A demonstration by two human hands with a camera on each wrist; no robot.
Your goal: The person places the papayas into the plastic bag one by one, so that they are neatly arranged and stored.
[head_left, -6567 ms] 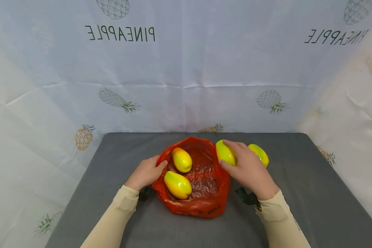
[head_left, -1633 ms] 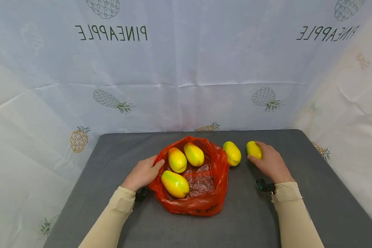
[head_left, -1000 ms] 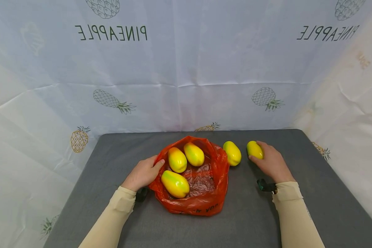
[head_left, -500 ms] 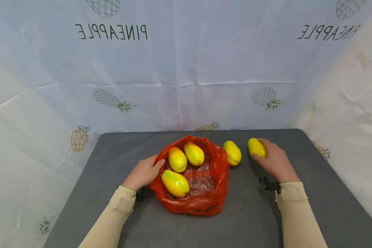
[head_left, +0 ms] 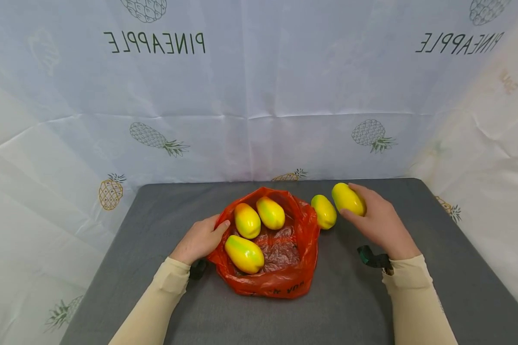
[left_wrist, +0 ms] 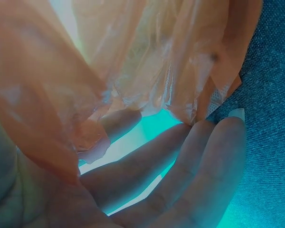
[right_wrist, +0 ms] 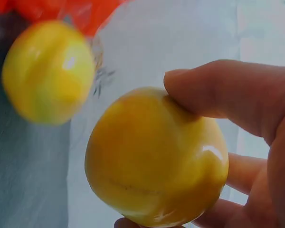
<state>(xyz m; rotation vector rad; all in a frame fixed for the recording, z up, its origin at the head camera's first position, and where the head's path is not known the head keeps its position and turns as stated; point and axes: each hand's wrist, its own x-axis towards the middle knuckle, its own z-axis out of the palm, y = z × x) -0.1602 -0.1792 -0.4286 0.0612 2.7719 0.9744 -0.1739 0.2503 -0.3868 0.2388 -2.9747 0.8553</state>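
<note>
My left hand (head_left: 200, 239) grips the left rim of a red plastic bag (head_left: 280, 286), thumb over the edge, the other fingers outside. The left wrist view shows those fingers (left_wrist: 218, 156) against the bag's thin film (left_wrist: 147, 61). Inside the bag lie three glossy yellow-green papayas, one at upper left (head_left: 247, 221), one at upper right (head_left: 270, 213) and one in front (head_left: 244, 254). Another papaya (head_left: 323, 212) rests on the table against the bag's right side. Just right of it, my right hand (head_left: 382, 220) holds a papaya (right_wrist: 152, 161) between thumb and fingers, above the table.
The bag stands on a dark grey table (head_left: 349, 306). A pale cloth backdrop (head_left: 259, 86) printed with pineapples rises behind the table's back edge and along both sides. A dark strap-like device (head_left: 371, 257) sits at my right wrist.
A third papaya, earlier in my right hand by the rim, now lies in the bag. My right hand has since lifted another off the table and moved left. My left hand stays put.
</note>
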